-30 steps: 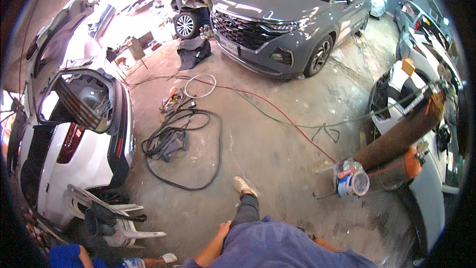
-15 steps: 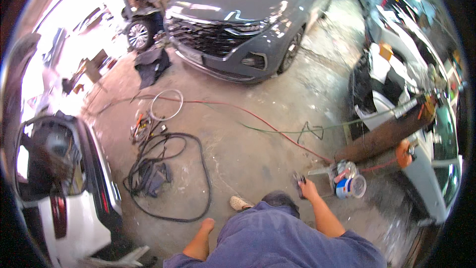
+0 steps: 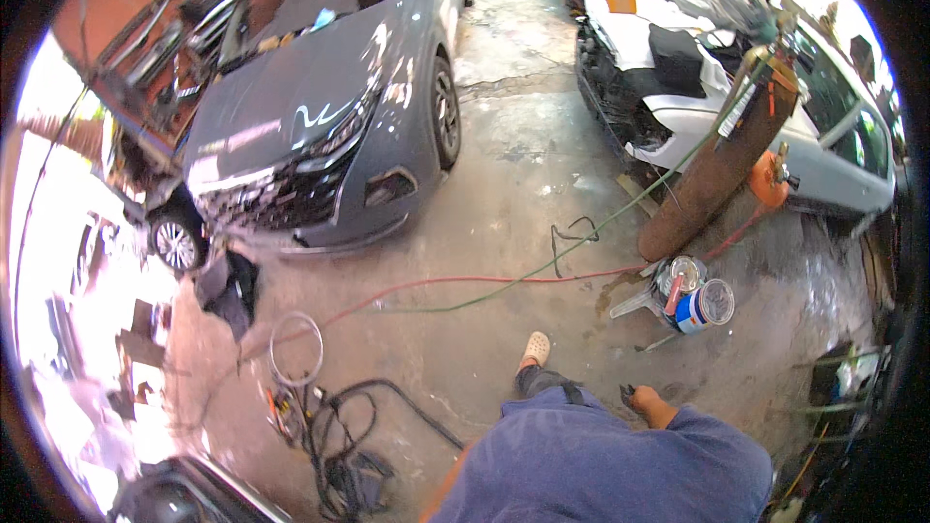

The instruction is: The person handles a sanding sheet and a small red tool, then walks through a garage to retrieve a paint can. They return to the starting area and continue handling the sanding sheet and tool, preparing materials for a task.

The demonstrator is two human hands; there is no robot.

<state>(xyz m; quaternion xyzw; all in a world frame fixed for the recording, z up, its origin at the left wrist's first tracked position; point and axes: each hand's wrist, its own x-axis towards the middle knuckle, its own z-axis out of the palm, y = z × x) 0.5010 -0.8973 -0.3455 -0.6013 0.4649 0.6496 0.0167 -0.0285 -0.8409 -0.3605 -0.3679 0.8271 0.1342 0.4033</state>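
Observation:
My right hand [image 3: 653, 407] hangs beside my hip, its fingers wrapped round a small dark object [image 3: 628, 393] whose kind I cannot make out. Past it on the floor stands a blue and white can [image 3: 689, 316], tilted in this view, against another round container [image 3: 686, 273] with a red item across it. A grey, flat-armed piece [image 3: 632, 303] lies next to these containers. Of my left arm only a sliver of forearm [image 3: 451, 482] shows at the lower edge; my left hand is out of view.
A dark grey car [image 3: 291, 126] stands ahead on the left, a silver car [image 3: 823, 165] on the right. A brown gas cylinder [image 3: 717, 165] leans near an orange cylinder [image 3: 771, 180]. Red hose [image 3: 436, 281], green hose [image 3: 639, 196] and black cable [image 3: 407, 392] cross the floor.
My view has turned to the right, and the cars and hoses have shifted in it. My right hand has drawn back from beside the containers toward my body. My left hand has left the view.

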